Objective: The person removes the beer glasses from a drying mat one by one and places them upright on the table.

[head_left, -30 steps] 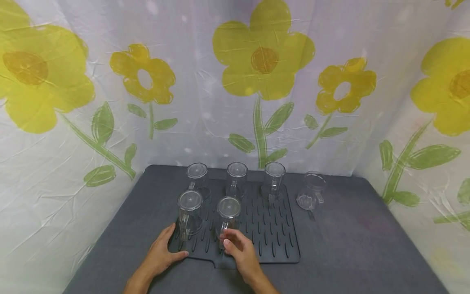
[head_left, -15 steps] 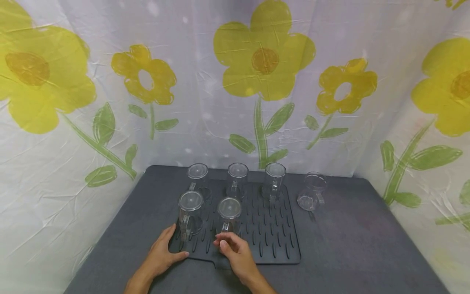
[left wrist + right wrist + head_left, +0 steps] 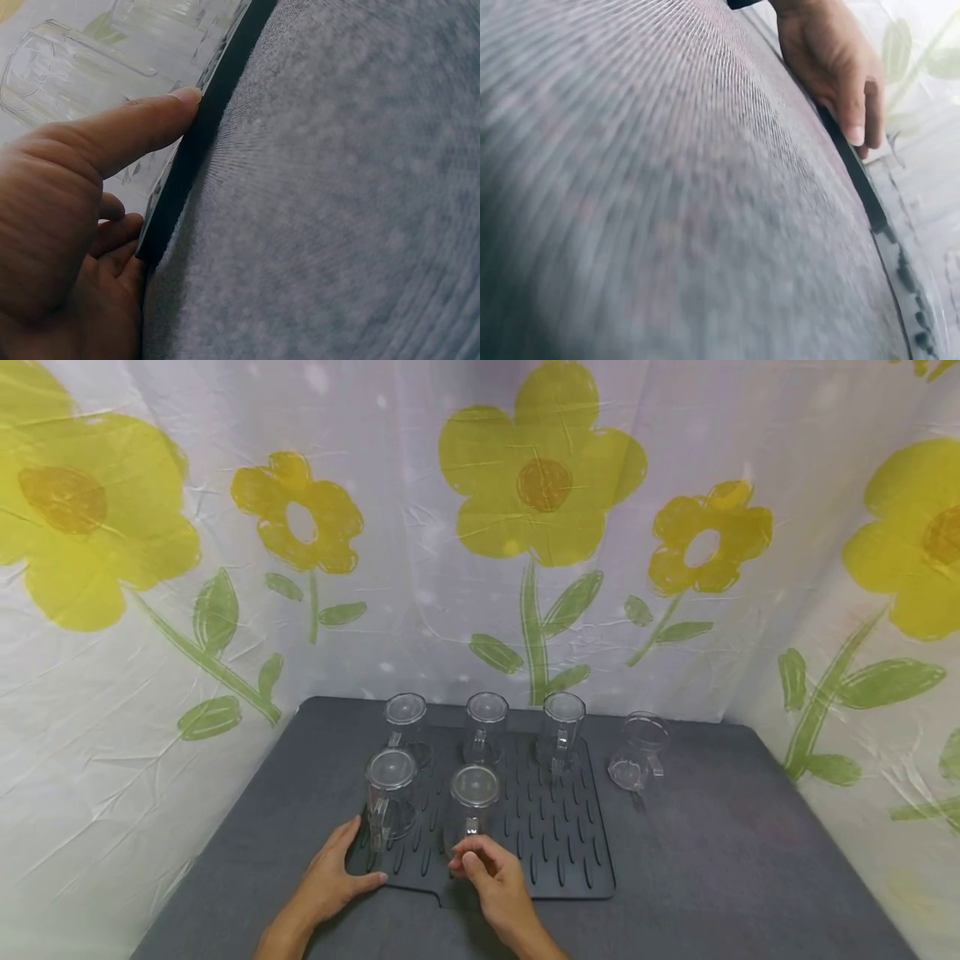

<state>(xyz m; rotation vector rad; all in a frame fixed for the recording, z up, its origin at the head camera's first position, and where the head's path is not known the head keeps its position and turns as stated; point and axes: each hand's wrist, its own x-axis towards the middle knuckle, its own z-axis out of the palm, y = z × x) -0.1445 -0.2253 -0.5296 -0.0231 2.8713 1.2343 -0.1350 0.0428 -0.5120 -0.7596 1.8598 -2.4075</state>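
A dark drying mat (image 3: pixel 573 827) with raised ribs lies on the grey table. My left hand (image 3: pixel 326 881) holds its near left corner, thumb along the front edge and fingers at the left side. In the left wrist view the thumb (image 3: pixel 150 127) rests on the mat's rim. My right hand (image 3: pixel 498 885) pinches the handle of the front middle glass mug (image 3: pixel 475 787), which stands upside down on the mat. Left of it is another inverted mug (image 3: pixel 392 772). In the right wrist view, the left hand (image 3: pixel 836 64) shows at the mat edge; the right hand is out of frame.
Three more inverted glass mugs stand in the back row: left (image 3: pixel 406 714), middle (image 3: pixel 487 714) and right (image 3: pixel 564 714). An upright glass mug (image 3: pixel 637 752) stands on the table right of the mat. A flowered curtain (image 3: pixel 420 568) encloses the table (image 3: pixel 712 860).
The right fingers eased off the front middle mug's handle, then came back to it. That mug has shifted slightly right and its handle has turned. The left hand stays at the mat corner.
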